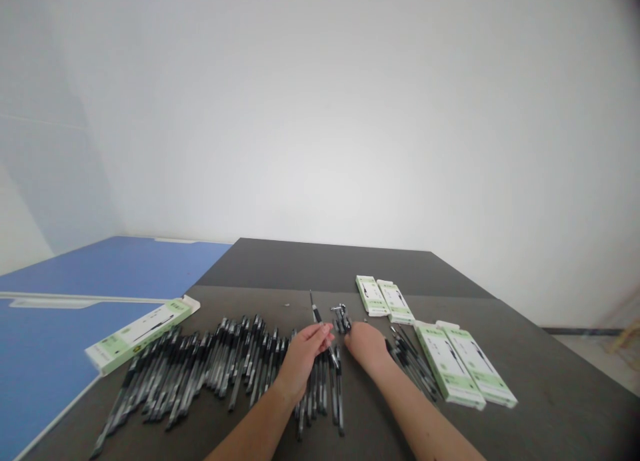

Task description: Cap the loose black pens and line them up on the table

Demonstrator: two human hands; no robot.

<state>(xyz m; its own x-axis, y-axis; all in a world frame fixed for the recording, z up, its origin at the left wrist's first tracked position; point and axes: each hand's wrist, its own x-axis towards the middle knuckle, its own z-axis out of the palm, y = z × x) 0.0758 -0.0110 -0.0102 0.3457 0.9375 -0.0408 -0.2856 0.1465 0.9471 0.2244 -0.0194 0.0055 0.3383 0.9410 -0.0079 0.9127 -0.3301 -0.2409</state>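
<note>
Between the thumb and fingers of my left hand (305, 354) is an uncapped black gel pen (317, 313), its bare tip pointing up and away from me. My right hand (367, 346) is curled closed just to the right, at a small pile of pen caps (343, 319). Its fingertips are mostly hidden, so I cannot make out what they hold. Many capped pens (235, 354) lie in a wide row to the left and below my left hand. Beside my right wrist lies a bunch of uncapped pens (414, 364).
A green and white pen box (145, 331) rests at the left beside the pens. Two similar boxes (373, 295) lie behind my right hand, and two more (450, 364) lie to the right. The dark table (320, 264) meets blue panels (150, 264) at the left.
</note>
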